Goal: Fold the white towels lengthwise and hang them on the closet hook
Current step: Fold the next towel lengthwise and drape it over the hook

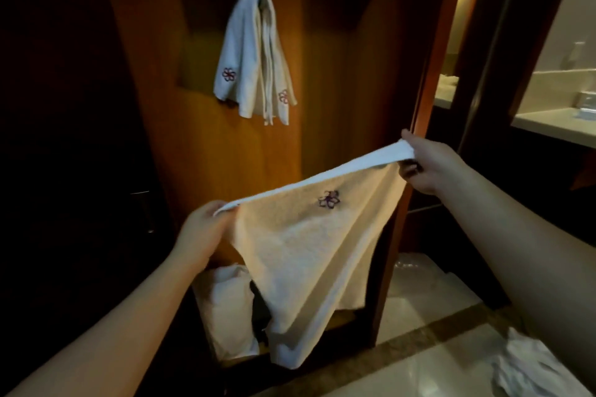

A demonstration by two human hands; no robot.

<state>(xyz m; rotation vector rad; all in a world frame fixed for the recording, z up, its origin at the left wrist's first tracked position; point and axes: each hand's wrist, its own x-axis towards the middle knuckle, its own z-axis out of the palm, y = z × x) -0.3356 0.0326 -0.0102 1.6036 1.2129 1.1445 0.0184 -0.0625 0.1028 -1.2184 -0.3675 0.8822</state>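
left hand (203, 229): lower left of centre, fingers pinched on the towel's left top corner.
held towel (303, 255): centre frame, stretched by its top edge between both hands, left end lower than right; body hangs loose to a point at lower centre. One purple flower mark shows near the top edge. Not folded yet.
hung towels (254, 55): upper centre, draped over the closet hook against the wooden back panel (322, 58). The hook itself is hidden under the cloth. Two flower marks are visible and there are several layers, so likely two towels, but exact count not readable.
white bundle (225, 303): lower centre-left, on the closet floor behind the held towel. Could be more towels or a bag, can't tell.
right hand (425, 164): right of centre, clamped on the bunched right top corner, just beside the closet door edge (422, 74).
crumpled white cloth (532, 364): lower right, on the tiled floor. Possibly another towel waiting.
hands: well apart, each gripping one corner, edge taut between them.
bathroom counter (554, 122): far right, lit, not involved.
progress: roughly midway at best. At least one towel hung; this one needs the lengthwise fold, then the hook; the white items on the floor may follow.
count: 2 hands, 1 towel in hand, 1 hung cluster, 2 white heaps low in frame.
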